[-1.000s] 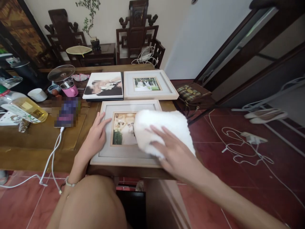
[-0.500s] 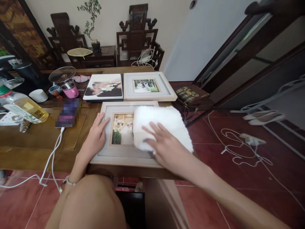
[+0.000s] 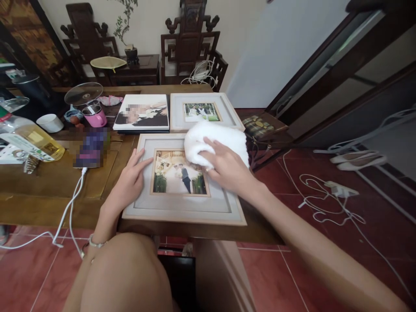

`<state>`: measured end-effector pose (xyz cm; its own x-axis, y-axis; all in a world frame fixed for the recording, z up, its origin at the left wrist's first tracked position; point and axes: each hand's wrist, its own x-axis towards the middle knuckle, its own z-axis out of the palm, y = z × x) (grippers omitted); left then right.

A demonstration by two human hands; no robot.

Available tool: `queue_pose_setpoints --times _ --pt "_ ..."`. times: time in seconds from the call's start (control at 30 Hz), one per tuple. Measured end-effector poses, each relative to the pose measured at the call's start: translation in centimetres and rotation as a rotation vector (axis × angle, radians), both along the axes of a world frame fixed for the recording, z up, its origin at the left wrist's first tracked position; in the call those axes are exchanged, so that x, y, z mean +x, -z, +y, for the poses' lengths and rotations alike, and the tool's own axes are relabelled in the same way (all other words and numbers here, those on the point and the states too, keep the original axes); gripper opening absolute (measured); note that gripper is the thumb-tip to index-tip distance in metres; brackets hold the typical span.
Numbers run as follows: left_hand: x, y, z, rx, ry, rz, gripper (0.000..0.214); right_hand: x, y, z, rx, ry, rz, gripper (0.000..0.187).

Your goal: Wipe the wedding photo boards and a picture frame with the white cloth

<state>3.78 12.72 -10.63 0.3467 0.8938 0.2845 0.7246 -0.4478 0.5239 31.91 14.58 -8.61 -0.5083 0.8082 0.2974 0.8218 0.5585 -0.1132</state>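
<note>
A pale wooden picture frame (image 3: 182, 207) with a wedding photo lies flat at the near edge of the wooden table (image 3: 48, 190). My left hand (image 3: 130, 182) rests flat on the frame's left border, fingers stretched out. My right hand (image 3: 227, 169) presses a fluffy white cloth (image 3: 214, 138) onto the frame's upper right corner, fingers spread over the cloth. The photo in the middle of the frame is uncovered.
Behind it lie a second frame (image 3: 203, 112) and a photo album (image 3: 143, 113). To the left are a pink cup (image 3: 94, 116), a white bowl (image 3: 50, 123), a bottle (image 3: 32, 138), a phone with a white cable (image 3: 73, 203). A bag (image 3: 263, 125) and cables (image 3: 328, 195) lie right on the red tile floor.
My right hand has slid the white cloth from the frame's lower right up to its upper right corner, uncovering the photo. My left hand has stayed on the frame's left border.
</note>
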Motion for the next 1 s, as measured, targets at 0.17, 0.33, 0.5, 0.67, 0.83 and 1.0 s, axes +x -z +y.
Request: queue_pose_setpoints --times 0.17,0.33,0.5,0.67,0.83,1.0 --pt "0.0 0.1 -0.1 0.019 -0.025 -0.014 0.042 -0.6 -0.4 1.6 -0.011 0.007 -0.061 0.045" --pt "0.1 -0.1 -0.1 0.016 -0.024 -0.007 0.043 -0.9 -0.6 -5.9 -0.059 -0.161 -0.058 0.04" --pt "0.3 -0.4 -0.4 0.009 -0.035 0.005 0.042 -0.8 -1.5 -12.2 -0.119 -0.28 0.054 0.04" --pt "0.2 -0.6 -0.6 -0.029 -0.066 0.02 0.043 -0.1 -0.8 -8.6 -0.082 -0.216 0.069 0.043" --pt "0.1 -0.7 -0.7 -0.04 -0.051 0.0 0.042 0.3 -0.2 -0.9 -0.017 -0.109 -0.037 0.045" --pt "0.2 -0.3 -0.6 -0.004 -0.093 -0.042 0.041 -0.5 -0.3 1.2 0.011 -0.033 -0.082 0.045"
